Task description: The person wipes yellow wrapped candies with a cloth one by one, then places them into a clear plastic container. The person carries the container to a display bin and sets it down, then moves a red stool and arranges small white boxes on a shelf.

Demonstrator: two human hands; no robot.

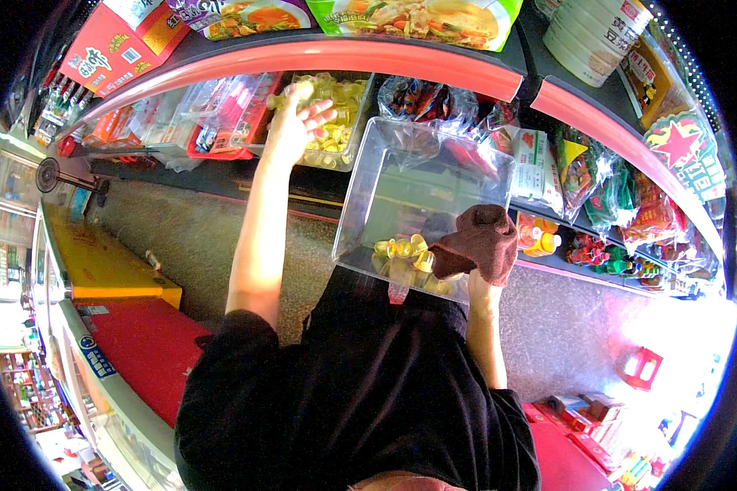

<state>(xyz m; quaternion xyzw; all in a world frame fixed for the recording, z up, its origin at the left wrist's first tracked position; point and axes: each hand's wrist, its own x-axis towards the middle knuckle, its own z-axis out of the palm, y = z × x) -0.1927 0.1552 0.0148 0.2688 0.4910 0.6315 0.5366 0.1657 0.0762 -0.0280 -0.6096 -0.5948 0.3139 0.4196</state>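
Hovering at the left edge of a clear shelf tray (356, 149) heaped with small yellow cups (338, 100), the left hand (291, 131) has its fingers spread, palm turned partly up; a pale cup sits by the fingertips, though I cannot tell whether they touch it. The right hand (484, 285) is closed around a bunched brown cloth (493, 233) at the near right corner of a clear plastic box (418, 190); whether it also grips the box wall is hidden. The box lies tilted in front of the person's black clothing, its far end near the shelf, with a few loose cups (403, 246) gathered at its near end, just left of the cloth. Judging by this, the step in hand is shifting cups between box and tray, most likely out of the box so that it can be wiped. If so, the next move calls for the left hand to come back to the box and scoop up the remaining cups, while the right keeps the box steady and the cloth clear of them.
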